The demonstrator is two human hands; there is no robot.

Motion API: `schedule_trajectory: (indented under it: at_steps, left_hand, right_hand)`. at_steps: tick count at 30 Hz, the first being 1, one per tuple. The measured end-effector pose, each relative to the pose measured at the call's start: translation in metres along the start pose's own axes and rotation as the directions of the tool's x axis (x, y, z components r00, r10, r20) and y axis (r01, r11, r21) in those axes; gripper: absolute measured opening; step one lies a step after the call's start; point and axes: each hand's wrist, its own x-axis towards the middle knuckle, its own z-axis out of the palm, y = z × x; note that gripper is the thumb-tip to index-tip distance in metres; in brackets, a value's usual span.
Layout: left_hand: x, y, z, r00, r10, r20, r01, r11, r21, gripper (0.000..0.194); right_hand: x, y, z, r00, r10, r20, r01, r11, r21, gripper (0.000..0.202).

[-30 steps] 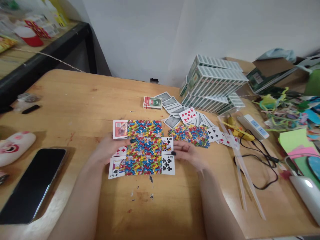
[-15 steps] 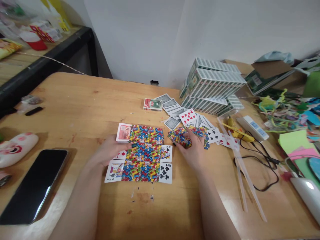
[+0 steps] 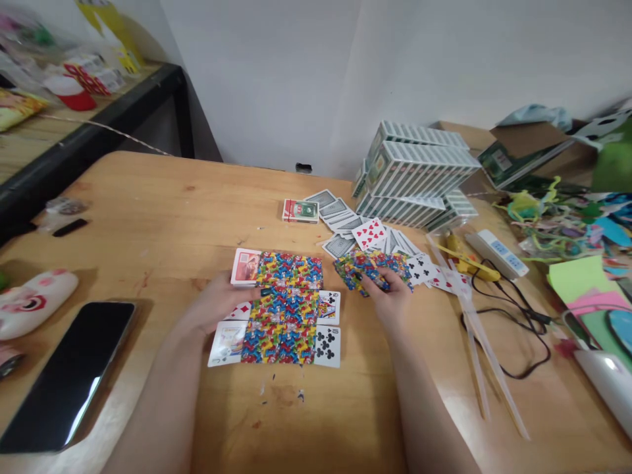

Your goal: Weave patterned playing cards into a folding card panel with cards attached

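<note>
Playing cards are laid in rows, partly covered by multicoloured patterned pieces [image 3: 284, 322] that sit in a block between them. My left hand [image 3: 220, 304] lies flat along the left side, stretched fingers resting on the middle row, with a diamond card [image 3: 240, 312] partly under it. A red-and-white card [image 3: 245, 266] is above it and a jack [image 3: 228, 343] below. On the right side show a queen of clubs [image 3: 329, 307] and a ten of clubs [image 3: 327, 345]. My right hand [image 3: 390, 293] is at a loose pile of patterned pieces [image 3: 378, 262], thumb and fingers closed on one piece.
Behind the pile lie scattered grey-backed cards [image 3: 339, 245], a heart card [image 3: 369, 233] and a card box [image 3: 301, 211]. Stacked card boxes [image 3: 419, 171] stand at the back. Clear strips [image 3: 486, 355], cables and a yellow glue gun [image 3: 467, 260] are right; a phone [image 3: 69, 375] lies left.
My right hand has shifted slightly, its thumb now over a patterned piece and the fingers drawn closer together. My left hand stays on the laid-out cards. The view has tilted slightly.
</note>
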Motion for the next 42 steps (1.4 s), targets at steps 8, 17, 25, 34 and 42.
schedule_trajectory:
  at_steps: [8, 17, 25, 34, 42]
  left_hand:
    - [0.000, -0.002, 0.001, 0.998, -0.056, 0.003, 0.056, 0.998, 0.000, 0.028]
    - [0.000, -0.003, -0.001, 0.999, -0.052, 0.007, 0.052, 0.999, 0.016, 0.028]
    - [0.000, -0.003, -0.001, 0.995, -0.092, 0.036, 0.092, 0.995, -0.023, 0.030]
    - [0.002, -0.006, -0.003, 0.999, -0.045, 0.027, 0.045, 0.999, 0.005, 0.046]
    - [-0.003, -0.002, 0.000, 0.997, -0.067, 0.049, 0.068, 0.997, -0.032, 0.042]
  right_hand:
    - [-0.008, -0.016, 0.005, 0.965, 0.042, 0.258, -0.160, 0.875, 0.457, 0.026]
    - [-0.003, -0.014, 0.006, 0.962, -0.043, 0.269, -0.081, 0.898, 0.433, 0.032]
    - [-0.005, -0.014, 0.008, 0.961, -0.079, 0.264, 0.010, 0.967, 0.256, 0.051]
    - [-0.008, -0.012, 0.011, 0.917, -0.325, 0.230, 0.324, 0.945, 0.046, 0.041]
    - [-0.008, -0.016, 0.006, 0.903, -0.194, 0.384, 0.143, 0.977, 0.157, 0.035]
